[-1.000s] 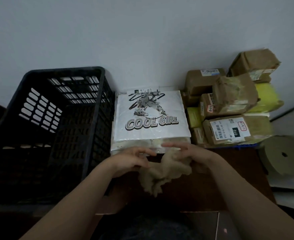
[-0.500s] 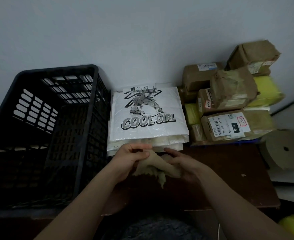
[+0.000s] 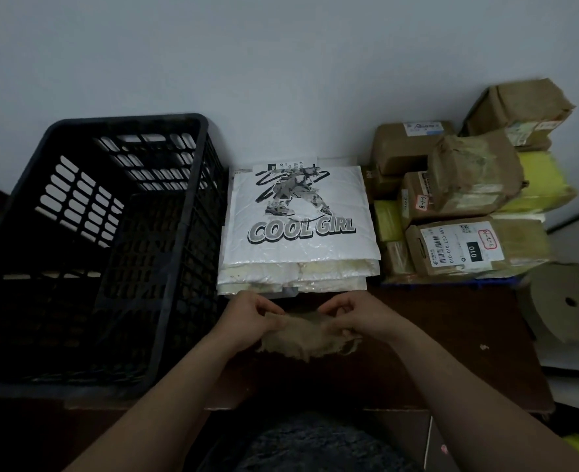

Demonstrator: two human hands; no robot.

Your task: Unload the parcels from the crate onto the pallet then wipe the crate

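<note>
Left grip (image 3: 254, 318) and right grip (image 3: 359, 318) each pinch the frayed cloth (image 3: 301, 338), just near of the parcels (image 3: 298, 240); the crate (image 3: 151, 253) stands left. The cloth's loose threads may snag in the crate's lattice, or a slack pinch may drop it.

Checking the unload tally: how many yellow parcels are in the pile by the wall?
2. The right yellow parcel sits partly behind the brown parcels; the left yellow parcel between them and the white envelopes. More may be hidden.

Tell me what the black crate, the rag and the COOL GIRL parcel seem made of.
Crate: probably moulded plastic, matte black, slotted lattice walls. Rag: likely coarse woven cloth, beige, edges frayed. COOL GIRL parcel: apparently a glossy plastic bubble mailer, its white skin dimpled.
</note>
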